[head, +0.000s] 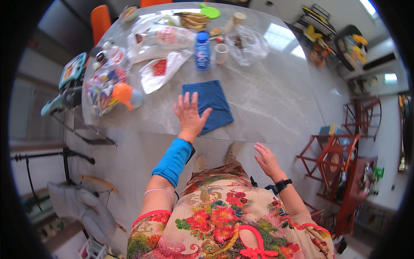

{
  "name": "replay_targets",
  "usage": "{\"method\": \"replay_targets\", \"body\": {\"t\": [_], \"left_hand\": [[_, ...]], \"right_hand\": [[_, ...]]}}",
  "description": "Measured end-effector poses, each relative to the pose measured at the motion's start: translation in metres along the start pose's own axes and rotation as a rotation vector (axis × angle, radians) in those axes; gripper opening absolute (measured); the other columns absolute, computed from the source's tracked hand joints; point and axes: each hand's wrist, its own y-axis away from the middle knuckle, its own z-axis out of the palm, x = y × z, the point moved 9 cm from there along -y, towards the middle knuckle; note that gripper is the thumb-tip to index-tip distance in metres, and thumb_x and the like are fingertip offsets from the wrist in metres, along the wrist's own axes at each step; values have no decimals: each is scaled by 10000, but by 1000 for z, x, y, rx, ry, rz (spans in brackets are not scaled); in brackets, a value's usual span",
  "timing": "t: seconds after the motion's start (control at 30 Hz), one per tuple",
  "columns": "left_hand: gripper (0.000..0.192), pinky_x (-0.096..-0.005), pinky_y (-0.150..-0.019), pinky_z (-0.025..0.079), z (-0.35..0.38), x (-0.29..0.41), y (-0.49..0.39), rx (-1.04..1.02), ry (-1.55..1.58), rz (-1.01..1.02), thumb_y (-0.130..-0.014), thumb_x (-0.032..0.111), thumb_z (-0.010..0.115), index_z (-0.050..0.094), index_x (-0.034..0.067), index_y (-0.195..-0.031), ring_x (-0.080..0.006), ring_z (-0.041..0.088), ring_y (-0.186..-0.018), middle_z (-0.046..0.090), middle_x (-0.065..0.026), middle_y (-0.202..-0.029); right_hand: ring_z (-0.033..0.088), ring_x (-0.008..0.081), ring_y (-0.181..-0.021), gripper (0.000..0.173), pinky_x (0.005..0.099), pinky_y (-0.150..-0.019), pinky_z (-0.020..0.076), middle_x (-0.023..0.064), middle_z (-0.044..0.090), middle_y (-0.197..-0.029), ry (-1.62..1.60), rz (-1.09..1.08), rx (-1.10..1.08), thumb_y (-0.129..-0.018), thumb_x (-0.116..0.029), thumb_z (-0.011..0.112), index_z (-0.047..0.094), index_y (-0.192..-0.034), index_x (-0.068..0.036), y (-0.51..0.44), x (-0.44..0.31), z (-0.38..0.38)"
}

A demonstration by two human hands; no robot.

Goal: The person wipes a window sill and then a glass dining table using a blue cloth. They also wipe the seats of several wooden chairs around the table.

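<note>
A folded blue cloth lies near the front edge of the grey marble-patterned table. Over the cloth's left side is my left hand, palm down with its fingers spread; whether it presses on the cloth or hovers is hard to tell. My right hand is off the table, in front of its edge, fingers apart and holding nothing. Beyond the cloth stand a blue-capped bottle and a pale cup. A white bag with a red patch lies to their left.
Plastic bags with packets and an orange-topped cup occupy the table's left end. Bananas, a green lid-like item and a clear plastic bag sit at the back. Wooden stools stand right; a grey-draped chair left.
</note>
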Motion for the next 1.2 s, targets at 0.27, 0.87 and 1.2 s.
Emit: {"method": "replay_targets", "body": {"t": [0.27, 0.87, 1.2], "left_hand": [[787, -675, -1195, 87, 65, 51, -9, -388, -171, 204, -925, 651, 579, 374, 288, -1593, -464, 95, -1551, 194, -98, -1706], [910, -710, -1173, 8, 75, 79, 60, -746, -343, 328, -922, 524, 637, 254, 88, -1623, -591, -26, -1512, 46, -243, -1705], [695, -655, -1196, 116, 155, 319, 47, -778, 49, 1303, -974, 587, 525, 432, 233, -1566, -497, 146, -1532, 276, -135, -1673]], "right_hand": [[644, 374, -1147, 431, 447, -978, 522, 171, 683, -1272, 108, 536, -588, -987, -323, 615, 636, -1328, -60, 163, 144, 49], [669, 343, -1052, 482, 424, -908, 518, 167, 716, -1157, -501, 983, -285, -1014, -463, 507, 647, -1264, -76, 337, 256, 99], [668, 202, -1014, 252, 334, -914, 520, 88, 721, -1070, -776, 617, 419, -1019, -237, 597, 714, -1138, -49, 165, 116, -141]]}}
